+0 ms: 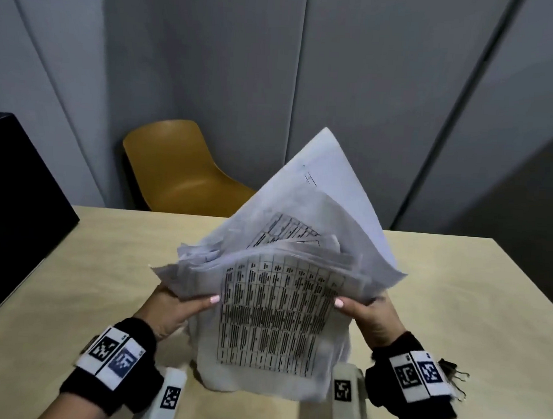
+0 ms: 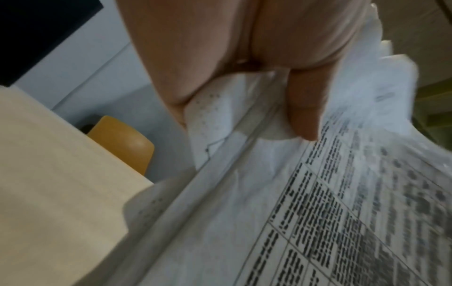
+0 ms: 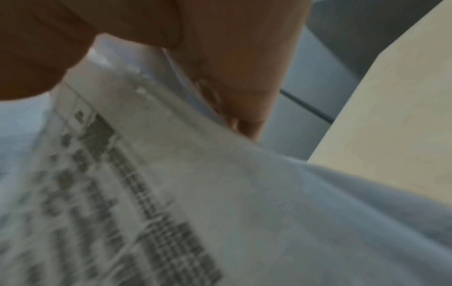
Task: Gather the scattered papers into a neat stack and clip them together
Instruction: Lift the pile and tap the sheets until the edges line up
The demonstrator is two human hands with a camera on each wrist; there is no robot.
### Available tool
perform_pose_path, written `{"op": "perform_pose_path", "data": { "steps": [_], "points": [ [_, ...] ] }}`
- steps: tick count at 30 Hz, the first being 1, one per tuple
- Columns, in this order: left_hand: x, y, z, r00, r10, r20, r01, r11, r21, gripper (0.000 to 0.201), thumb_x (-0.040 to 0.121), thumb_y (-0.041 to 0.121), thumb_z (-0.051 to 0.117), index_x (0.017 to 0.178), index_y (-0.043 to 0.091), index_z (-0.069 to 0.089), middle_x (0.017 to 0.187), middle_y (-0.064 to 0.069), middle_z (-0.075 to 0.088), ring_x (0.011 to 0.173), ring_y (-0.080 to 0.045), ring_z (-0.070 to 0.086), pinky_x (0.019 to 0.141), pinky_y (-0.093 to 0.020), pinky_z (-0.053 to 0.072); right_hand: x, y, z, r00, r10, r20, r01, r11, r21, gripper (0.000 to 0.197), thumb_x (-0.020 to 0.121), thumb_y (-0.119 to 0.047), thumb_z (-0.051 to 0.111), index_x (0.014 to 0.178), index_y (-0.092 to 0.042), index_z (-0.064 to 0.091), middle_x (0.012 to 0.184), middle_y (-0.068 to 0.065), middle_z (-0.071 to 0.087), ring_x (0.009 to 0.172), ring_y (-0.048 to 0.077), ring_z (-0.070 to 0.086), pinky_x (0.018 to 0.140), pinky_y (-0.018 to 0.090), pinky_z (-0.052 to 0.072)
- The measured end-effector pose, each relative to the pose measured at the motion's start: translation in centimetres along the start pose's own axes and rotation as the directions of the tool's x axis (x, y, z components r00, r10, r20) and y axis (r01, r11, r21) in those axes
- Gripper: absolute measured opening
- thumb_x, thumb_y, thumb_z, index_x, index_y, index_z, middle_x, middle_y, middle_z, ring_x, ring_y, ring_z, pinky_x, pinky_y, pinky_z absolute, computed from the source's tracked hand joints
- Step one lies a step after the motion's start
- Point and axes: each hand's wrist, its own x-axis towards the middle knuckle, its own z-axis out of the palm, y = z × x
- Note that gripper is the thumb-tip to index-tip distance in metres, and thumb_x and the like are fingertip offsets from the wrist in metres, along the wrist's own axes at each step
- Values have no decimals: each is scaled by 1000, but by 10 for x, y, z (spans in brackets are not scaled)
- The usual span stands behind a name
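A loose bundle of white printed papers (image 1: 273,308) stands upright on the table, its lower edge resting on the wood, sheets fanned unevenly at the top. My left hand (image 1: 180,303) grips the bundle's left side, thumb on the front sheet. My right hand (image 1: 364,313) grips the right side the same way. The left wrist view shows my thumb pressed on the papers (image 2: 318,203); the right wrist view shows fingers behind the blurred papers (image 3: 171,193). A black binder clip (image 1: 452,374) lies on the table beside my right wrist, partly hidden by the wristband.
The light wooden table (image 1: 456,299) extends around the bundle. A mustard-yellow chair (image 1: 178,172) stands behind the far edge. A black box-like object (image 1: 15,215) sits at the table's left. Grey wall panels (image 1: 276,65) fill the background.
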Motion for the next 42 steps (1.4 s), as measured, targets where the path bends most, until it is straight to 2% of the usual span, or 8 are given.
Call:
{"op": "perform_pose_path", "data": {
  "steps": [8, 13, 20, 23, 26, 31, 36, 42],
  "points": [
    [3, -7, -8, 999, -1, 37, 3, 999, -32, 84, 11, 44, 92, 88, 16, 71, 84, 9, 76, 89, -13, 68, 77, -18, 56, -3, 15, -4, 980, 145, -139, -165, 976, -140, 86, 5, -40, 91, 84, -12, 72, 67, -13, 74, 69, -3, 68, 61, 11, 53],
    [12, 1, 8, 993, 35, -113, -35, 999, 0, 46, 37, 28, 91, 79, 21, 72, 78, 12, 75, 94, -17, 68, 80, -24, 57, 6, 0, 7, 975, 97, -200, -118, 988, -98, 44, 63, 1, 79, 103, 5, 63, 104, -1, 63, 60, -17, 61, 56, 0, 45],
    [9, 6, 17, 981, 153, -123, -173, 969, -174, 62, 42, 40, 89, 96, 18, 69, 93, -4, 76, 91, -24, 70, 82, -39, 56, 3, 25, 1, 947, 51, -317, -108, 980, -165, 45, 56, -5, 83, 97, 0, 65, 75, -17, 70, 66, -12, 64, 62, 4, 50],
    [10, 5, 3, 963, 136, -234, -227, 876, -426, 11, 75, 19, 68, 82, 26, 72, 80, 5, 75, 72, -9, 69, 66, -28, 58, 1, 35, -4, 933, 89, -348, -148, 978, -147, 32, 60, -1, 79, 85, -14, 63, 61, -21, 71, 62, -6, 65, 62, 8, 53],
    [12, 1, -7, 943, 122, -309, -255, 862, -438, 9, 66, 16, 67, 66, 23, 73, 70, 6, 74, 67, -7, 70, 61, -27, 59, -1, 37, -6, 915, 130, -382, -189, 974, -121, 27, 69, 9, 70, 80, -14, 63, 55, -20, 68, 54, -8, 62, 59, 9, 53],
    [14, -7, -12, 943, -12, -334, -156, 867, -474, 51, 91, 0, 42, 55, 21, 72, 60, 4, 73, 58, -6, 69, 57, -22, 58, -5, 31, 1, 911, 143, -387, -185, 980, -73, 23, 72, 11, 66, 84, -7, 59, 50, -15, 68, 48, -5, 60, 47, 9, 49],
    [11, -21, -8, 904, -167, -394, -34, 890, -454, 37, 88, 0, 50, 60, 14, 69, 54, 4, 70, 46, -6, 64, 45, -17, 52, -10, 18, 5, 915, 193, -355, -200, 980, 17, 20, 66, -3, 76, 73, -7, 58, 58, 2, 66, 61, 19, 57, 46, 12, 50],
    [-5, -22, 4, 920, -324, -219, 227, 898, -376, 49, 88, -1, 40, 45, 6, 63, 45, -8, 61, 33, -16, 57, 33, -15, 41, -10, 7, 7, 954, 136, -268, -137, 990, 14, 87, 11, -51, 89, 82, -9, 61, 60, -1, 71, 61, 13, 66, 62, 26, 55]
  ]
}}
